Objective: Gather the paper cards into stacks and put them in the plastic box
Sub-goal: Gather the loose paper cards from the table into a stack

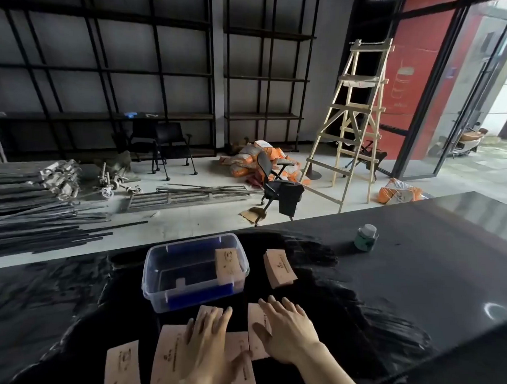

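From the head view, one stack of tan paper cards already leans inside the clear plastic box with blue trim, against its right wall. A second squared stack lies on the dark surface just right of the box, not yet boxed. Nearer, loose tan cards lie scattered. The left hand presses flat on them, fingers spread; the right hand lies flat, fingers spread, on a card beside it. I'd judge the job well short of half done: the near cards need gathering.
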A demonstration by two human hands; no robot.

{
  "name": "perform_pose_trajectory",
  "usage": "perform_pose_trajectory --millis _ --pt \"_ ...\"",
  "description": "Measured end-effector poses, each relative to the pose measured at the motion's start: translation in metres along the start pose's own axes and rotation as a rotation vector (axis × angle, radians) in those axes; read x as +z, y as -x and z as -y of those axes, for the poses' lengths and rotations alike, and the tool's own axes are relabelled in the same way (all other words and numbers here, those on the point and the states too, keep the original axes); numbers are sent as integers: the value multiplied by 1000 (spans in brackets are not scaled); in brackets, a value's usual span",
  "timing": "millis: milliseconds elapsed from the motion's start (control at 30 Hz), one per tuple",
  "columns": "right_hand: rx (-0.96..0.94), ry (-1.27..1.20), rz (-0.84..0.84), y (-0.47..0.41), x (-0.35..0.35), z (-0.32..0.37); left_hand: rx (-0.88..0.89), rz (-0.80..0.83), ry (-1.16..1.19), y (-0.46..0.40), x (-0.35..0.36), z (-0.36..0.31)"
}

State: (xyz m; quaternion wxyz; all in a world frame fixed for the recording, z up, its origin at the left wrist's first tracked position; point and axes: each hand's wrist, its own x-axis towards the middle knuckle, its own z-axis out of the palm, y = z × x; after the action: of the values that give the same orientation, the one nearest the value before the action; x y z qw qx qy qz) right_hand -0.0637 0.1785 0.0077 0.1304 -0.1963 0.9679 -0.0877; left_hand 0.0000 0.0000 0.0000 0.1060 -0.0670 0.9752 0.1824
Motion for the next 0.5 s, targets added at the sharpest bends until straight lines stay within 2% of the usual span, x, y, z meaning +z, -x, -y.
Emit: perform_pose_trajectory --millis 100,167,267,333,433,500 --pt "-40 -3 23 2 12 -4 21 45 -116 3 13 0" --pt "-58 16 49 4 18 -6 34 -37 -174 -2 25 3" --pt "-87 64 52 4 21 -6 70 -55 -218 4 25 0" --pt "-95 83 21 3 22 -7 116 -83 -176 5 26 0" --pt "-115 122 -3 0 16 -8 81 36 -110 7 20 1" --pt "-133 137 7 -5 10 -12 74 11 -102 6 19 8"
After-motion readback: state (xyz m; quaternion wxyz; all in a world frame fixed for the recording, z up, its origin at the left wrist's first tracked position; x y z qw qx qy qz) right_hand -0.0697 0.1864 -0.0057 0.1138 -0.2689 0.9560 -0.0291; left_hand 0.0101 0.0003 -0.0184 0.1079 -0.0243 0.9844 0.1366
